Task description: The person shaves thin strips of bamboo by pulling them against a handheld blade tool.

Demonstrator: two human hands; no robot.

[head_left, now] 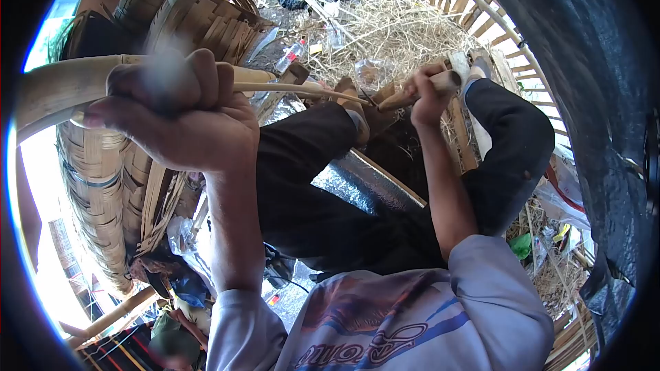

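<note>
My left hand (182, 113) is closed in a fist around a long pale bamboo pole (65, 82), which runs out to the left edge. From the fist, a thin bamboo strip (289, 88) reaches right, toward my right hand. Between my knees, my right hand (429, 96) is wrapped around a thick wooden handle (445, 81). A small dark edge shows where the strip's end meets the handle's left end; the tool's kind cannot be made out. A blurred pale spot covers part of my left fist.
Woven bamboo baskets (93, 185) stand at the left. Straw (392, 24) and a plastic bottle (290, 55) lie on the ground ahead. A slatted bamboo fence (481, 10) and dark sheeting (584, 82) border the right. Part of another person (175, 336) shows at lower left.
</note>
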